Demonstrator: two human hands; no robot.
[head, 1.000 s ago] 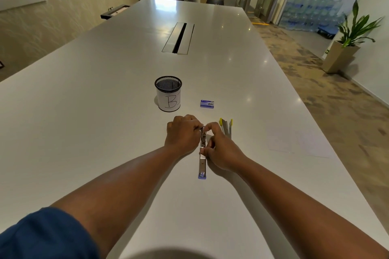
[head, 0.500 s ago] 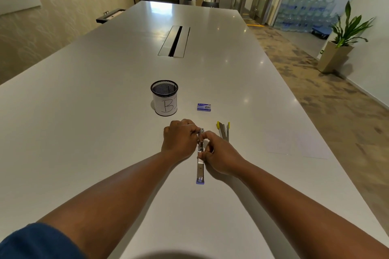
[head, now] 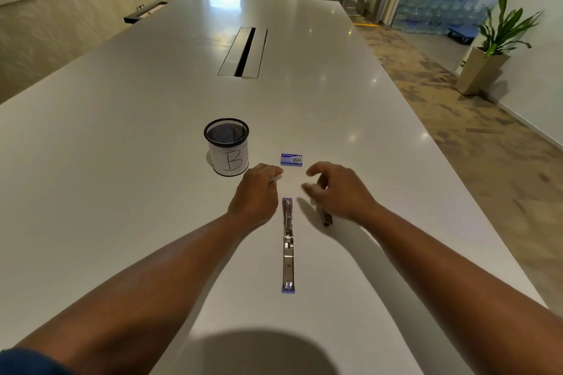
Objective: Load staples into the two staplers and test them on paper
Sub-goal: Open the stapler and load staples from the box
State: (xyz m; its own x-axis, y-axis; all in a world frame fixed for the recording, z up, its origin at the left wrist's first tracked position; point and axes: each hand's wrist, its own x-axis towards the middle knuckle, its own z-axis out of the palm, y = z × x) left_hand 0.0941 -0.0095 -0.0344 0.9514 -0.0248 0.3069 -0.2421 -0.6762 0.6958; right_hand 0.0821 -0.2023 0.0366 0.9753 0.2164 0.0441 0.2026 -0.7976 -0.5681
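My left hand [head: 254, 192] pinches a thin silvery staple strip [head: 275, 179]; my right hand [head: 341, 192] hovers loosely spread beside the opened-flat metal stapler [head: 288, 246].

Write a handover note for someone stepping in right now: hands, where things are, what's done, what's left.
Left hand: fingers curled, seems to pinch something small and pale; unclear what.
Right hand: open, blurred, above the second stapler.
Opened stapler lies flat between the hands; staple box beyond them, mesh cup to its left.
Done: stapler opened. Loading not confirmable.
Left: load both, test on paper.
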